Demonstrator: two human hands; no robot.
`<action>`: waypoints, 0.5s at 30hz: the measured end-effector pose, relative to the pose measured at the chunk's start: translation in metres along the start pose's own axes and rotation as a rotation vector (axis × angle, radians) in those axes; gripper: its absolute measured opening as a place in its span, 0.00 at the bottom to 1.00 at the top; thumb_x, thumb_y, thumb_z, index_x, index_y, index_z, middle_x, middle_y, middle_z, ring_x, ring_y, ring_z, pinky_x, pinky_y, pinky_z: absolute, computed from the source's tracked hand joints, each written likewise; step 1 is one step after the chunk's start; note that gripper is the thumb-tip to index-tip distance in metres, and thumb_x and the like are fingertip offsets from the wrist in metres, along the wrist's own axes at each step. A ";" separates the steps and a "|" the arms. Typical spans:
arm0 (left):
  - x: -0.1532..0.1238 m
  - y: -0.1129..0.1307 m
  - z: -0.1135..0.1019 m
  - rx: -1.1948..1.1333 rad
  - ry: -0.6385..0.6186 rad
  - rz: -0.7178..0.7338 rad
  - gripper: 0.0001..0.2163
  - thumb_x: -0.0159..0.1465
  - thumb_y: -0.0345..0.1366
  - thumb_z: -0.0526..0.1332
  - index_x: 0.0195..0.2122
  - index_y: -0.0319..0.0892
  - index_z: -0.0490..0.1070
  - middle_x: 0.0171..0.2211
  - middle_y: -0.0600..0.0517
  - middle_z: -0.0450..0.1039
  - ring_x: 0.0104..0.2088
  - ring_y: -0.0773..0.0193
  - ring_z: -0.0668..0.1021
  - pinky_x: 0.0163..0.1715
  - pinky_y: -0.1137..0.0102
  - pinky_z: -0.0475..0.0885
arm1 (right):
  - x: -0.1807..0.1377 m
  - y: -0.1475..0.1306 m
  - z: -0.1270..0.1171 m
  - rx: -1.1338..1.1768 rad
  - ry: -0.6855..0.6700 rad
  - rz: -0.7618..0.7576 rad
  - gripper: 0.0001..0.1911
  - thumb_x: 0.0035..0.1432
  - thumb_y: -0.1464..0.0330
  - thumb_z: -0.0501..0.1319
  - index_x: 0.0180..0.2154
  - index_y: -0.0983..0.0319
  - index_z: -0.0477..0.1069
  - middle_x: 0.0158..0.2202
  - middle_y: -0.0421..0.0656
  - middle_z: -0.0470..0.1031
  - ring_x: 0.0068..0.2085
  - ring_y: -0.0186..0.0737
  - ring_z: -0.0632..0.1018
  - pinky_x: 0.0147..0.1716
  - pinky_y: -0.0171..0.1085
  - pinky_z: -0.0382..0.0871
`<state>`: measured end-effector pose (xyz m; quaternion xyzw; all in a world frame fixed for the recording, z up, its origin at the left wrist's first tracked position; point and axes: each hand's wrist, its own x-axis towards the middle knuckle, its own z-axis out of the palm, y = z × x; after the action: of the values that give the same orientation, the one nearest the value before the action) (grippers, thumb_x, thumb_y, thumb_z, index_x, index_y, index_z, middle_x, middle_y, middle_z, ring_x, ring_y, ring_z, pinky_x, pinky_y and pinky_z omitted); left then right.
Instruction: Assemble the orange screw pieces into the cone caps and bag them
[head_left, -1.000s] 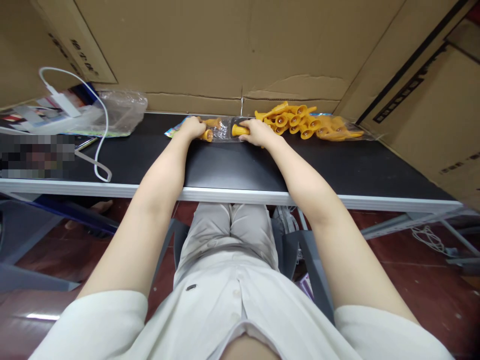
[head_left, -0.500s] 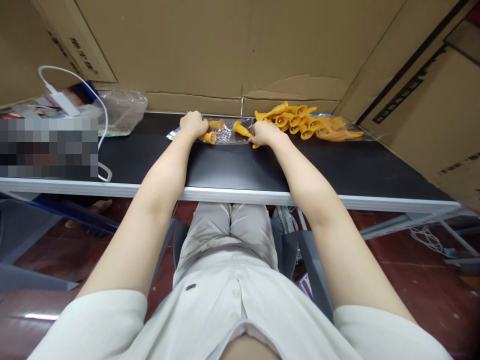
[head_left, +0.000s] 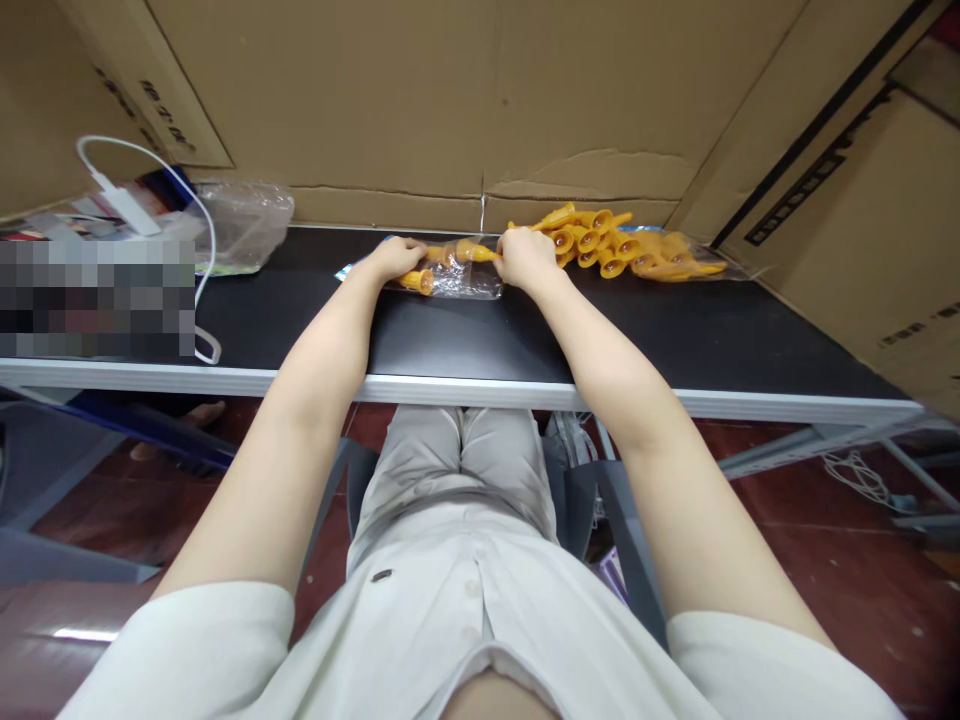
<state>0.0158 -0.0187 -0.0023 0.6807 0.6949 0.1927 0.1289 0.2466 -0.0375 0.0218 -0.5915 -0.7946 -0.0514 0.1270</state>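
A clear plastic bag [head_left: 469,285] lies on the black table, with yellow horn-shaped pieces in it or under its film. My left hand [head_left: 396,258] is at the bag's left part, its fingers curled over the film beside a yellow horn-shaped piece [head_left: 417,282]. At the bag's right end, my right hand [head_left: 527,256] is closed round the thin end of another yellow horn-shaped piece [head_left: 474,251]. The wide end of that piece points left, toward my left hand. My right fingertips are partly hidden behind the hand.
Just right of my right hand lies a pile of yellow horn-shaped pieces [head_left: 592,238]. A filled clear bag [head_left: 679,258] is beside it. At the left are a crumpled clear bag [head_left: 251,220] and a white cable [head_left: 211,225]. Cardboard [head_left: 375,110] walls the table's back.
The horn-shaped piece in my right hand has turned from slanting to nearly level and shifted slightly left. My left hand has flattened and lowered over the bag.
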 end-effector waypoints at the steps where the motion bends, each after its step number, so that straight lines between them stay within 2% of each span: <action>1: 0.000 0.001 0.000 -0.002 0.006 -0.009 0.26 0.77 0.38 0.54 0.70 0.35 0.78 0.71 0.42 0.77 0.71 0.49 0.78 0.71 0.68 0.69 | 0.000 -0.001 0.000 -0.015 0.005 -0.001 0.21 0.72 0.76 0.63 0.62 0.73 0.81 0.61 0.65 0.82 0.64 0.70 0.82 0.65 0.61 0.76; 5: 0.003 0.000 0.000 -0.004 0.034 -0.055 0.25 0.76 0.41 0.56 0.67 0.36 0.81 0.66 0.39 0.81 0.66 0.49 0.82 0.67 0.69 0.72 | 0.000 -0.006 0.001 -0.059 0.016 0.000 0.22 0.69 0.81 0.63 0.62 0.73 0.81 0.61 0.65 0.82 0.64 0.71 0.82 0.64 0.62 0.78; 12: 0.002 0.001 -0.001 -0.071 0.003 -0.035 0.22 0.76 0.41 0.56 0.58 0.34 0.85 0.58 0.39 0.86 0.60 0.44 0.85 0.65 0.63 0.76 | -0.006 -0.017 0.003 -0.052 0.007 -0.032 0.21 0.69 0.83 0.61 0.59 0.74 0.82 0.59 0.65 0.83 0.64 0.70 0.83 0.64 0.60 0.78; 15: 0.002 0.002 0.001 -0.090 0.025 -0.010 0.22 0.75 0.40 0.55 0.59 0.34 0.84 0.60 0.39 0.85 0.63 0.44 0.83 0.66 0.62 0.75 | -0.008 -0.020 0.003 -0.075 -0.011 -0.041 0.23 0.70 0.83 0.59 0.61 0.74 0.81 0.60 0.66 0.82 0.65 0.68 0.82 0.63 0.56 0.78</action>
<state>0.0181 -0.0162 -0.0024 0.6685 0.6904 0.2315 0.1515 0.2292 -0.0502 0.0184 -0.5797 -0.8048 -0.0804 0.0991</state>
